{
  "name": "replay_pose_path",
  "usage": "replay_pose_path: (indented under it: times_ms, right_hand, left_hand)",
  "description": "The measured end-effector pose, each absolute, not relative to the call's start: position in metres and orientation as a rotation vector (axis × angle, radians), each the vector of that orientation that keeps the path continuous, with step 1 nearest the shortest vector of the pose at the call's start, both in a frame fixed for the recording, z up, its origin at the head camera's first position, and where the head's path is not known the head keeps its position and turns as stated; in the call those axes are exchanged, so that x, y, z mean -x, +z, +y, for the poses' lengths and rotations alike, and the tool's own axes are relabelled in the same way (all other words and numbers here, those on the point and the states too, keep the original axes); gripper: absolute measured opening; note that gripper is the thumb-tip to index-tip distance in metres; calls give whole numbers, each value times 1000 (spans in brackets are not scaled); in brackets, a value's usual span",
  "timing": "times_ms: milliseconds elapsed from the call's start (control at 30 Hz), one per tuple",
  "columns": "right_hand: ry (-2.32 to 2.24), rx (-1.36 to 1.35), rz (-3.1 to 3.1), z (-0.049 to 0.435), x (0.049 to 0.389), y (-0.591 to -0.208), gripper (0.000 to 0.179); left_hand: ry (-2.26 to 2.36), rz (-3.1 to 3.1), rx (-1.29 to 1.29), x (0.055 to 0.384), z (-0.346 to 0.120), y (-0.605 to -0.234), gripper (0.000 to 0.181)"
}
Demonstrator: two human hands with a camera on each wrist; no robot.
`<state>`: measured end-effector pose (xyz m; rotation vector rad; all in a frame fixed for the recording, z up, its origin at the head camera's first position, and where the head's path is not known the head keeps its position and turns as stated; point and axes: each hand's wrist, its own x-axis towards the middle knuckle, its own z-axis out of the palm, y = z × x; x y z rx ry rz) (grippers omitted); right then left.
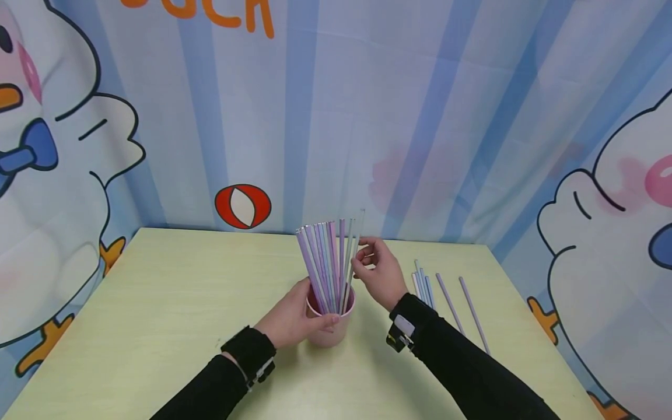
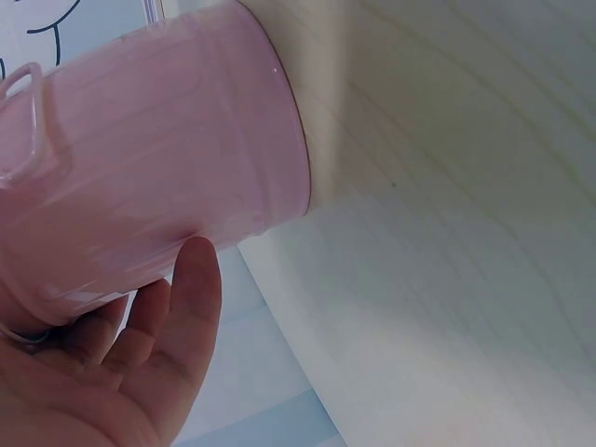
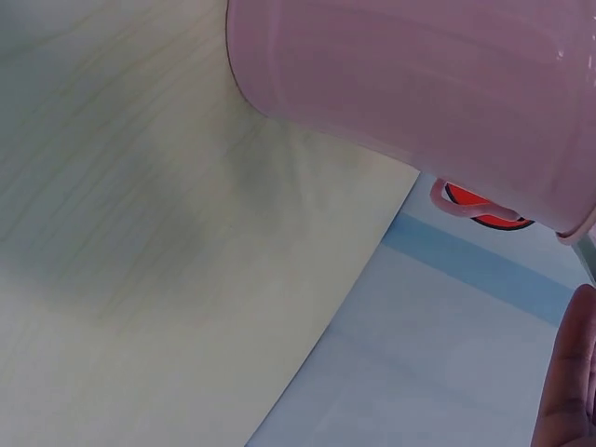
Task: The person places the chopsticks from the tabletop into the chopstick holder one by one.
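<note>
Well, slender straws [image 1: 321,262] in glossy cup [image 1: 326,337]

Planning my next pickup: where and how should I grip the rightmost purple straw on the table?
I'd pinch the rightmost purple straw near its visible middle, coming from above with the right hand, closing across its width. It is thin and lies flat, and the gap to the next purple straw should leave finger room. The black sleeve may hide its near end.

Glossy, smooth pink cup [image 2: 158,158].
</note>
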<state>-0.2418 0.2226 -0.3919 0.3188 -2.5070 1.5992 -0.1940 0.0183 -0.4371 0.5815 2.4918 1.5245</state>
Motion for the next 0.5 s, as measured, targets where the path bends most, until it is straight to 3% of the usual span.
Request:
replay_pose_path:
  times_ms: [500]
  right_hand:
    - [1591,-349,-2501,239,236,-395,35]
  left_hand:
    - [1518,2499,-564,193,19,-436,93]
